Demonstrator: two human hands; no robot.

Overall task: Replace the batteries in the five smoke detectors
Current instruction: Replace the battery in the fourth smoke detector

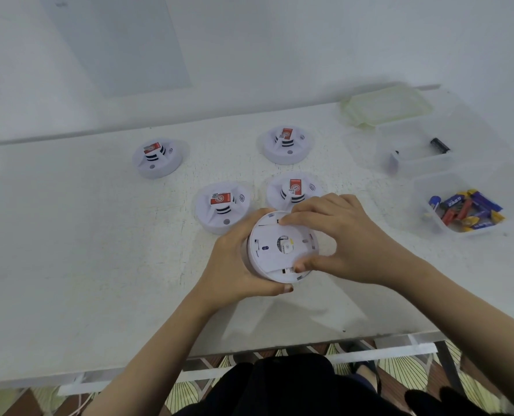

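Fingers of the left hand (234,265) curl round the left rim of the fifth detector (275,250), the thumb hooked under its near edge and the other fingers wrapped over its far edge. It is clamped firmly from that side. The right hand (343,235) comes in from the other side. Its bent fingertips (285,220) press on the far part of the white back plate, and its thumb presses on the near part, so the plate is pinched between them. The fifth detector is turned with its back towards the person and held between both hands over the worktop (99,250), close to the near edge. I cannot tell whether it touches the surface.

Beyond the hands four others stand on the worktop, each with a red label on top: a far-left detector (158,157), a far-right detector (287,144), a near-left detector (222,210) just beside the left hand, and a near-right detector (293,190) partly hidden behind the right fingers.

To the right sits a clear tub (430,226) holding a heap of blue, red and yellow batteries (466,210). Behind it is a second clear tub (412,163) with one black battery (439,145) in it, and behind that a greenish lid (385,108).
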